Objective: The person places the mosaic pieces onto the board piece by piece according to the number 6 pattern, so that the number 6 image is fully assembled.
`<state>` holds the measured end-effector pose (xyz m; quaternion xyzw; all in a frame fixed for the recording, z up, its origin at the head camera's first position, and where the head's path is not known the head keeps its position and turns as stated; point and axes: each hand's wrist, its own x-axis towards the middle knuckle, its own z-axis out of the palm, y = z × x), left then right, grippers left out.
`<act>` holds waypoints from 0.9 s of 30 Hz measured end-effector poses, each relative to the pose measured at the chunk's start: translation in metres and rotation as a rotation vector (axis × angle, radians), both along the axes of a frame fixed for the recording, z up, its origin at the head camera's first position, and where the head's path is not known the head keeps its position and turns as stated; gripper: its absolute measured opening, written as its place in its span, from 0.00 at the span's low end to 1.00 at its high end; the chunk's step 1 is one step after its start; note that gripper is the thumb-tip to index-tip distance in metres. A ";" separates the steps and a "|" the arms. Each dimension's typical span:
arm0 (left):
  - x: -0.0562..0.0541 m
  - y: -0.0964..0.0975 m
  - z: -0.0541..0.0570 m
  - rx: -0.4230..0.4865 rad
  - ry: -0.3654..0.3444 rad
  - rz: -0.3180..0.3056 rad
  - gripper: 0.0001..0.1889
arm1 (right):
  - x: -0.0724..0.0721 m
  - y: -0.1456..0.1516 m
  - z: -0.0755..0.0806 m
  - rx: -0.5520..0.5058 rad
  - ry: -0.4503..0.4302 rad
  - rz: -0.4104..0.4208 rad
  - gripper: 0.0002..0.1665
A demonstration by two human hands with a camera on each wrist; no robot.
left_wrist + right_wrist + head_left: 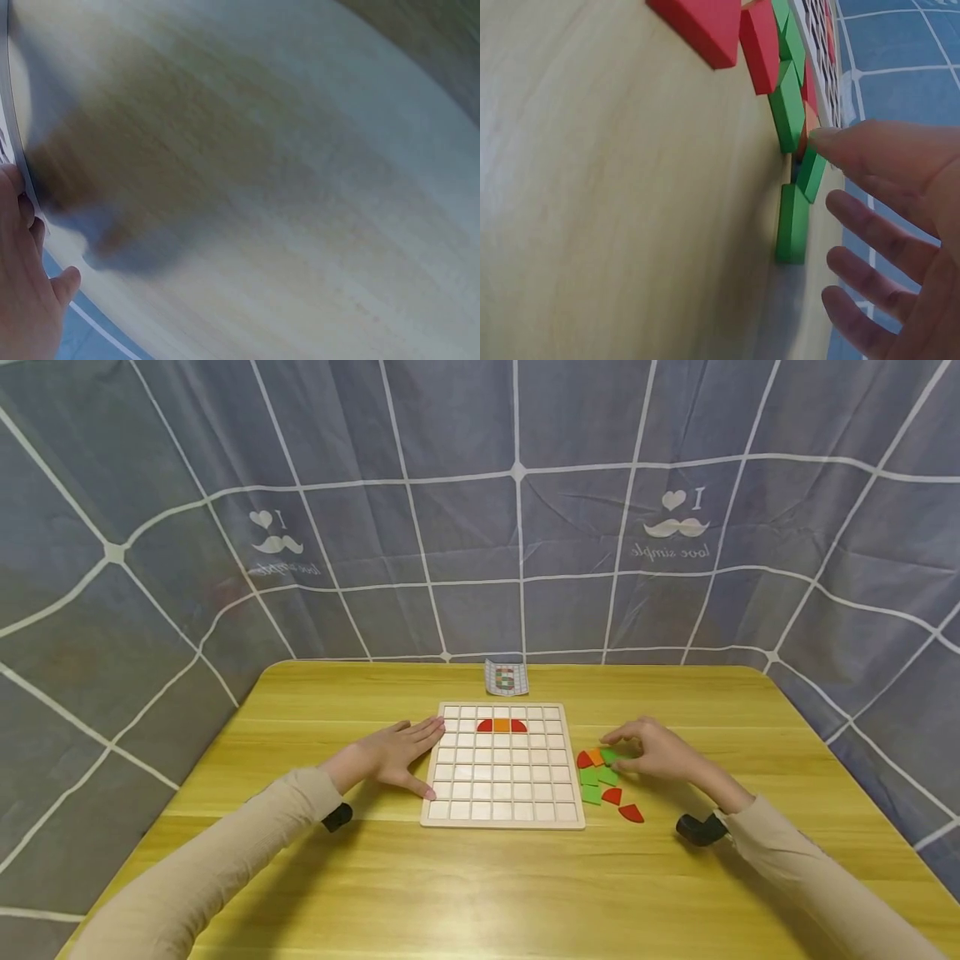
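Nearest on the yellow wooden table (pixel 480 893), a cluster of small flat wooden tiles lies just right of the pale wooden grid board (pixel 502 764). About four green tiles (pixel 591 777), three red quarter-round tiles (pixel 631 813) and one orange tile (pixel 595 756) can be counted, though some are hidden by fingers. The right hand (pixel 656 750) is spread over the cluster's far end, its thumb tip and a finger pinching a tilted green tile (pixel 811 174). These tiles are judged light, stiff and smooth, best pinched by opposite edges. The left hand (pixel 393 756) is laid flat, fingers straight, touching the board's left edge. Farther on, three tiles, red, orange, red, sit in the board's second row (pixel 502 725). Beyond, one small printed card (pixel 506 677) is seen.
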<state>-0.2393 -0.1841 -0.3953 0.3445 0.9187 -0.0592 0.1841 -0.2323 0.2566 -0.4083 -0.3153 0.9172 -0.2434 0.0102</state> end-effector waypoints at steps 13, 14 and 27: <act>-0.001 0.004 -0.001 -0.015 0.007 -0.005 0.59 | -0.002 0.009 -0.009 -0.019 -0.103 -0.005 0.19; -0.001 0.004 -0.001 -0.014 0.006 -0.004 0.59 | -0.002 0.009 -0.008 -0.012 -0.099 -0.007 0.19; 0.000 0.001 -0.001 -0.005 0.012 -0.003 0.60 | -0.006 0.006 -0.008 0.036 -0.066 -0.026 0.17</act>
